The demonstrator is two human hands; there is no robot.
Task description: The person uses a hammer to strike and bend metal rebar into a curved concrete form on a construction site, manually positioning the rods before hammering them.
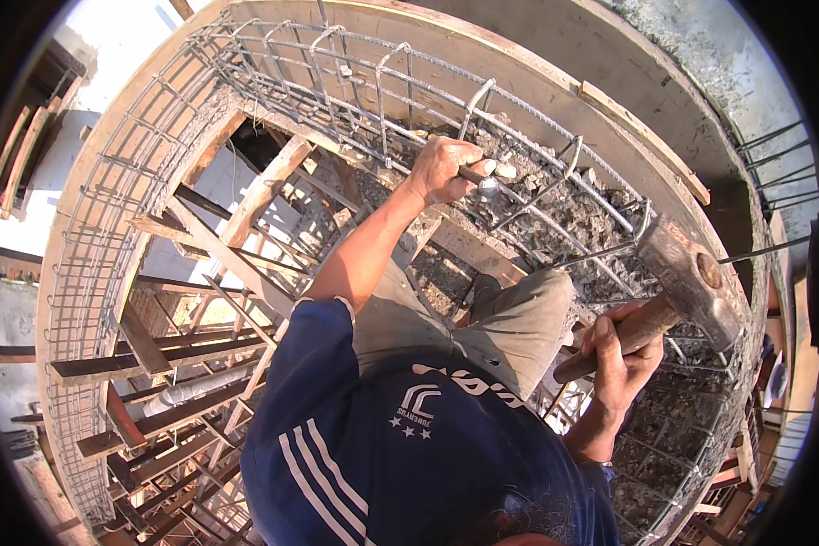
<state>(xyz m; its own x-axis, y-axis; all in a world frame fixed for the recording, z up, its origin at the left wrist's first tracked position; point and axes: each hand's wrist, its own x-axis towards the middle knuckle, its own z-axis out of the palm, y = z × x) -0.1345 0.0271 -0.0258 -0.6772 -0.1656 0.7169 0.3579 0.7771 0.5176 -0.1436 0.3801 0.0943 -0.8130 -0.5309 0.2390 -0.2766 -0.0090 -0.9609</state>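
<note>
And here's the heavy hammer with a rust-brown steel head and thick wooden handle point(692, 282), out to the right, over the bars and well apart from the short dark metal rod, chisel-like point(470, 174), near top centre. The right hand point(622, 357) is wrapped around the handle; the left hand point(443, 170) closes on the rod, thumb along it.

Progress? Partway, I'd judge: the rough grey broken concrete point(555, 211) is chipped and strewn with loose lumps, yet plenty sits among the ribbed grey steel bars point(469, 107), apparently left to work.

Look at the lines! The handle runs lower left to upper right, head at the upper end; the head's long axis crosses it, upper left to lower right. The rod's short visible part slants toward lower right; its working tip I can't make out. Beyond, the curved tan formwork wall point(630, 166) sweeps round.
</note>
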